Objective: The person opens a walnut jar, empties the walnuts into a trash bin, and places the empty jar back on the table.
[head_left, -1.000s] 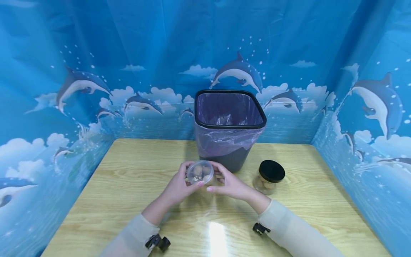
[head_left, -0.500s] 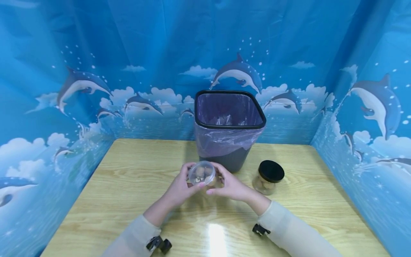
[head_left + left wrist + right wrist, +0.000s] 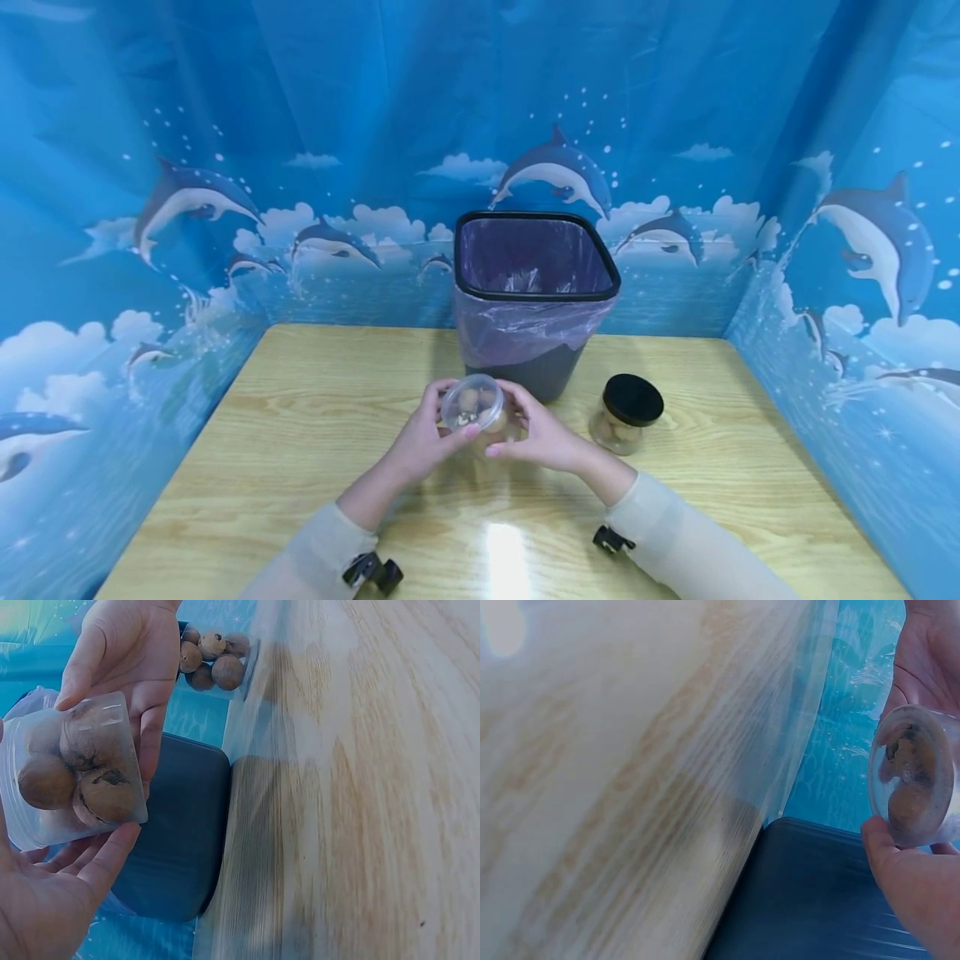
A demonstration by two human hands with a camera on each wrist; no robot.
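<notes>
A clear plastic jar (image 3: 472,404) with several round brown nuts inside is held between both hands, lifted off the table. The nuts (image 3: 109,795) show through its wall in the left wrist view, and one has a dark, broken patch. My left hand (image 3: 422,443) grips the jar's left side, its thumb at the front. On the other side my right hand (image 3: 546,433) holds it with curled fingers. The right wrist view shows the jar's round base (image 3: 911,776). No black lid is on this jar; whether a clear cover lies over its mouth I cannot tell.
Behind the hands stands a dark bin (image 3: 528,367) with a purple liner (image 3: 525,325) folded over its rim. A second jar (image 3: 618,429) with a black lid (image 3: 633,400) and brown nuts stands to the right on the wooden table (image 3: 330,400). Blue dolphin curtains (image 3: 352,167) surround the table.
The held jar has shifted slightly to the right with both hands. The grip, the bin and the second jar look the same.
</notes>
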